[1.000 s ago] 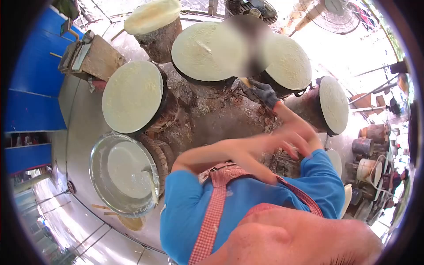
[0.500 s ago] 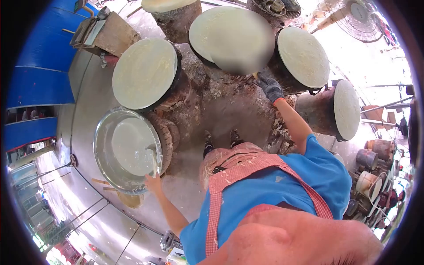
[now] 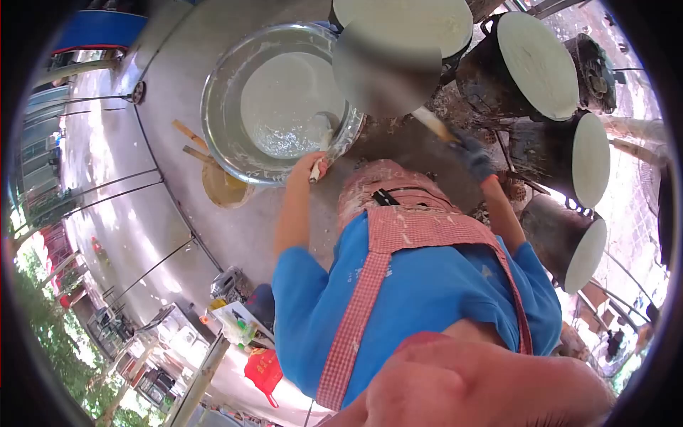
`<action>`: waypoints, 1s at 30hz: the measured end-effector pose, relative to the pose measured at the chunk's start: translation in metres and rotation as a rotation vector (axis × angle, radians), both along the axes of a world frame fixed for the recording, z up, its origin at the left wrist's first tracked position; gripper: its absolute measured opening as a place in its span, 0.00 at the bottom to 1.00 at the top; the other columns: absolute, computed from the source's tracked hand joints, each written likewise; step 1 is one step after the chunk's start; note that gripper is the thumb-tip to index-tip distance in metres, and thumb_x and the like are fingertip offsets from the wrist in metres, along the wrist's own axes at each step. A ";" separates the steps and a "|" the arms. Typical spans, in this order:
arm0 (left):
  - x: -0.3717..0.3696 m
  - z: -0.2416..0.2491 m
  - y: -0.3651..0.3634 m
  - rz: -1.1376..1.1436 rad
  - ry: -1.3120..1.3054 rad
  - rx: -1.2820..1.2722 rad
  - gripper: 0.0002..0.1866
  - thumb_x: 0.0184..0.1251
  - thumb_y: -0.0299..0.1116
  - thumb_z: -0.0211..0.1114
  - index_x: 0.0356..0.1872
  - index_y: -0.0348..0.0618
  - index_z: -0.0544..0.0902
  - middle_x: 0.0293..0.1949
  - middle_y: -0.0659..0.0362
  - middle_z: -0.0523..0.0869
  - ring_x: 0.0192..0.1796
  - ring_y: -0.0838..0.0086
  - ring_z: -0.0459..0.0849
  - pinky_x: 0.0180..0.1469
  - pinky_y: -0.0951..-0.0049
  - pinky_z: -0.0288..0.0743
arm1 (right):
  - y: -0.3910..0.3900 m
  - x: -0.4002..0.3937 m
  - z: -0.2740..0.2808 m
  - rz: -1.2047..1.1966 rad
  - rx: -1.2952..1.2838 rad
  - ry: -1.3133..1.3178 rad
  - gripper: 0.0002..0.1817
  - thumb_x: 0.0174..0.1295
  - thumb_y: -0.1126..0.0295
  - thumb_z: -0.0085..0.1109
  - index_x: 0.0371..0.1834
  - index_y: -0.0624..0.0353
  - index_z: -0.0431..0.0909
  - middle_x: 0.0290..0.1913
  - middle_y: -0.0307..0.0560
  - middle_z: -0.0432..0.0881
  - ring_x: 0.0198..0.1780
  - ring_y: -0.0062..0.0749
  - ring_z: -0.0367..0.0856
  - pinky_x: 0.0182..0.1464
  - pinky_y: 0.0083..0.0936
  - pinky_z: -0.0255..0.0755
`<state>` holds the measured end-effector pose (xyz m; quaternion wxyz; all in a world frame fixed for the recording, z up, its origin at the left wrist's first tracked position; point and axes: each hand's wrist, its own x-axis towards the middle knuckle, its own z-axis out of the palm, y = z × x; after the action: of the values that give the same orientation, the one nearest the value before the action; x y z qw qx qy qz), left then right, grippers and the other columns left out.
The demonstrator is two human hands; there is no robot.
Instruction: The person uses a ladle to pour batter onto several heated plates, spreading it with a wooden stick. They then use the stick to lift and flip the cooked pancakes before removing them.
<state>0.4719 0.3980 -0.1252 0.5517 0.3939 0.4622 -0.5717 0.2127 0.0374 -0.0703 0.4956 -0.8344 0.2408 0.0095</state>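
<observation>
My left hand (image 3: 313,165), bare, is closed around the pale handle of a ladle (image 3: 324,135), whose bowl dips into white liquid in a large metal basin (image 3: 217,132). On my right hand (image 3: 471,156) is a dark grey glove; its fingers wrap a wooden handle (image 3: 432,124). That handle leads to a round, blurred grey pan (image 3: 388,71), tilted beside the basin's right edge. Whether the pan holds anything is too blurred to tell.
Behind the pan stands a wide round pot with a pale top (image 3: 427,21). More dark pots with pale round tops (image 3: 537,64) curve down the right side. A shallow yellowish container (image 3: 222,186) with wooden handles lies left below the basin.
The view has turned toward the basin. The blurred pan has moved from over the pots to beside the basin. The ladle's bowl now shows in the liquid; both hands keep their holds.
</observation>
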 end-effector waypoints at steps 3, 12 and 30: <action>0.003 -0.004 0.023 -0.498 -0.490 -0.036 0.09 0.60 0.31 0.54 0.39 0.42 0.66 0.17 0.62 0.66 0.13 0.81 0.64 0.12 0.87 0.58 | 0.038 0.064 0.023 0.198 -0.220 0.183 0.25 0.53 0.65 0.57 0.55 0.55 0.67 0.53 0.52 0.71 0.51 0.39 0.73 0.52 0.27 0.64; -0.001 0.004 0.108 -0.574 -0.732 0.224 0.18 0.58 0.32 0.54 0.49 0.45 0.62 0.18 0.63 0.67 0.13 0.79 0.66 0.10 0.82 0.57 | 0.057 0.131 0.056 0.363 -0.420 0.254 0.22 0.54 0.55 0.52 0.52 0.50 0.70 0.40 0.55 0.77 0.41 0.49 0.75 0.43 0.35 0.68; 0.005 -0.001 0.058 0.266 -0.060 -0.106 0.14 0.62 0.35 0.53 0.22 0.44 0.60 0.13 0.66 0.60 0.10 0.85 0.57 0.08 0.84 0.50 | 0.119 0.157 0.036 0.724 -0.662 0.340 0.16 0.54 0.55 0.48 0.40 0.50 0.76 0.28 0.50 0.79 0.32 0.46 0.77 0.36 0.37 0.70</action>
<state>0.4765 0.4555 -0.1264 0.6562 0.3163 0.4629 -0.5050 0.3701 0.1565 -0.0343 0.1240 -0.9631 0.0038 0.2390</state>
